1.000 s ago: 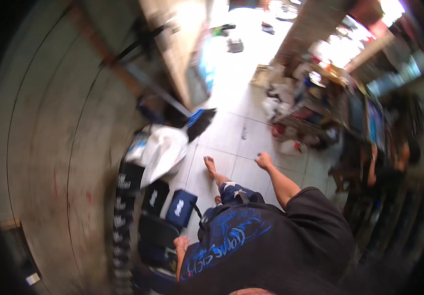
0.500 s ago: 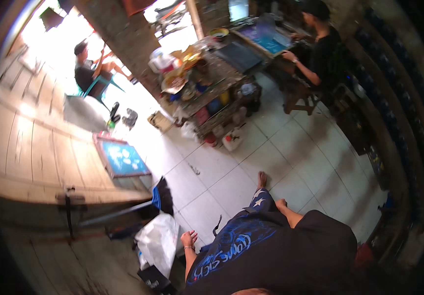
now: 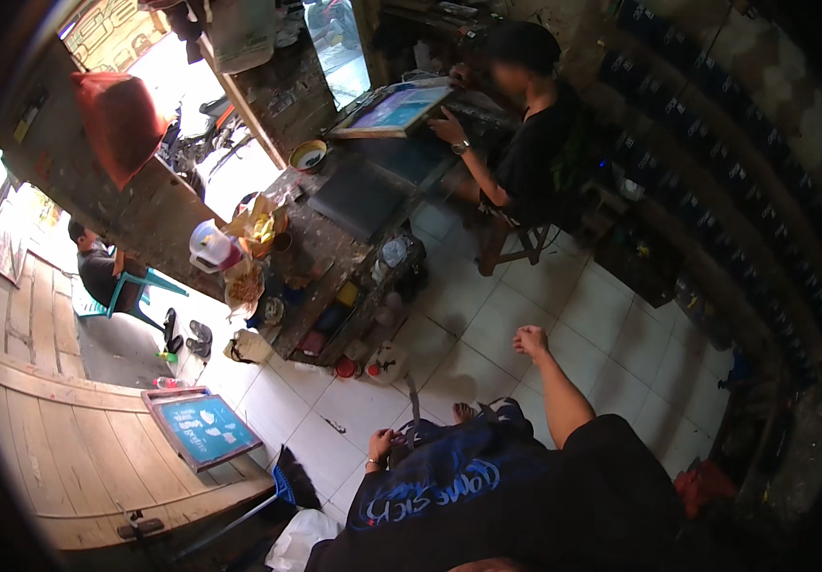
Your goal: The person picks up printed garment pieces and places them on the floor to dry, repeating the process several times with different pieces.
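Observation:
My right hand (image 3: 529, 341) is held out in front over the tiled floor, its fingers curled in and nothing visible in them. Down by my waist, my left hand (image 3: 380, 445) has loosely curled fingers beside my dark shorts, and no object shows in it. A dark strap-like strip (image 3: 415, 400) rises just ahead of my left hand; whether they touch cannot be told. My black shirt (image 3: 516, 491) with blue lettering fills the lower middle. One bare foot (image 3: 463, 412) shows ahead of it.
A cluttered workbench (image 3: 335, 253) stands ahead, with tubs and containers. Behind it a co-worker (image 3: 549, 124) handles a framed screen (image 3: 397, 107). Another person (image 3: 96, 272) sits outside. A blue framed panel (image 3: 206, 429) and a broom (image 3: 287, 481) are left. Stacked dark items (image 3: 716, 143) line the right.
The view has shifted forward, closer to the workbench. My right hand has come into sight and swung forward. My left hand's fingers have curled in. The co-worker's framed screen is now tilted up.

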Demonstrator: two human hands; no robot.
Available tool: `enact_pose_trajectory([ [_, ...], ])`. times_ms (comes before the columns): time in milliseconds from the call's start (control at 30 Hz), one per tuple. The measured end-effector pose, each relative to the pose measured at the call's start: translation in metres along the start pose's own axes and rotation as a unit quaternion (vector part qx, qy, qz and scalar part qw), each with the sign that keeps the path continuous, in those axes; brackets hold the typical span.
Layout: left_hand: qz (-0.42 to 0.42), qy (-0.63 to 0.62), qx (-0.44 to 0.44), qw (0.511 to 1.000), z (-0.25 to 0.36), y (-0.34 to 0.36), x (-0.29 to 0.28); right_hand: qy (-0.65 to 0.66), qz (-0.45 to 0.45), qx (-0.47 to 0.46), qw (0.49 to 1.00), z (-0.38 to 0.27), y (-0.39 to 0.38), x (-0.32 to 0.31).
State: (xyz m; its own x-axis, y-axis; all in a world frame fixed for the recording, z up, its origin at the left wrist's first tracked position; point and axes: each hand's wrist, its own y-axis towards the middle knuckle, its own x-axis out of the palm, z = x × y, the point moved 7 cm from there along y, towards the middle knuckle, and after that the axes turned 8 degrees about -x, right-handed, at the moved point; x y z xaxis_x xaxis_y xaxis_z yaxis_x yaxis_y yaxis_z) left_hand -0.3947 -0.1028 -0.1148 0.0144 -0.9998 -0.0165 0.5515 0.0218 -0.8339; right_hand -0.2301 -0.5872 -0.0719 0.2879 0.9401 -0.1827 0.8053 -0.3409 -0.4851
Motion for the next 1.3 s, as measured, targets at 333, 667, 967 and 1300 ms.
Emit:
enact_pose_trajectory([
  [333,0.083,0.369,0.016,0.926,0.022,0.115,-0.091,-0.268,-0.252,0.203,0.907,0.085,0.011,0.089],
  [667,0.072,-0.147,-0.081,0.983,0.199,0.169,-0.054,-0.154,-0.06,0.126,0.978,-0.012,0.196,0.11],
  [967,0.199,-0.277,-0.111,0.934,0.236,0.147,-0.075,-0.107,-0.226,0.066,0.966,-0.131,0.291,0.28],
  [1300,0.256,-0.364,-0.203,0.872,0.212,0.066,0.022,-0.058,-0.427,0.196,0.881,-0.117,0.33,0.386],
])
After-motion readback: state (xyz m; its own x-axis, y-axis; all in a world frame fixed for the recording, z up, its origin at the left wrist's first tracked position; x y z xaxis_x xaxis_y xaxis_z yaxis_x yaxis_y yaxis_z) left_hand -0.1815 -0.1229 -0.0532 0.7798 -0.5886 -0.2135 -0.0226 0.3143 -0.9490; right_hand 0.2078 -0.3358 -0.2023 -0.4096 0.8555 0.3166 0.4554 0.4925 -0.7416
